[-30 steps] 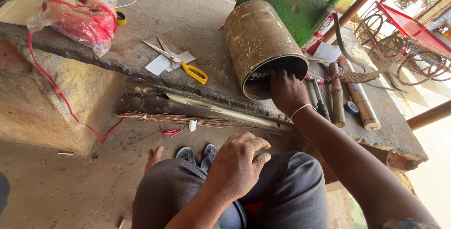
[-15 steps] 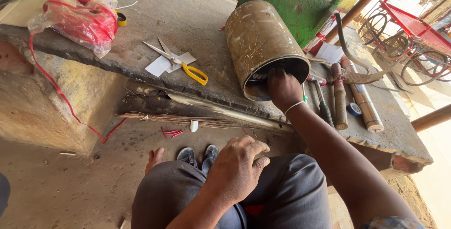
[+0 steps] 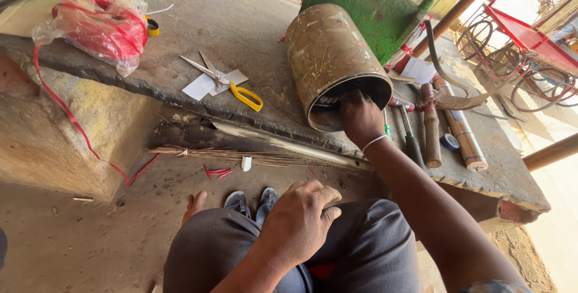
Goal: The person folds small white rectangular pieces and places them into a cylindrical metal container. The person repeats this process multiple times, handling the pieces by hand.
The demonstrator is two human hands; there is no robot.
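A rusty metal can (image 3: 328,52) lies on its side on the stone slab (image 3: 241,34), its open mouth toward me. My right hand (image 3: 360,118) reaches into that mouth, fingers inside and hidden, so what they touch cannot be seen. A thin white band circles the wrist. My left hand (image 3: 298,221) rests palm down on my knee (image 3: 229,239), fingers loosely curled, holding nothing.
Yellow-handled scissors (image 3: 232,85) lie on white paper left of the can. A plastic bag with red cord (image 3: 99,25) sits far left. Tool handles and a bamboo tube (image 3: 460,133) lie right of the can. A green metal box (image 3: 367,4) stands behind. A broom (image 3: 241,156) lies below the slab.
My right hand has pushed a little deeper into the can's mouth. The left hand has stayed on my knee.
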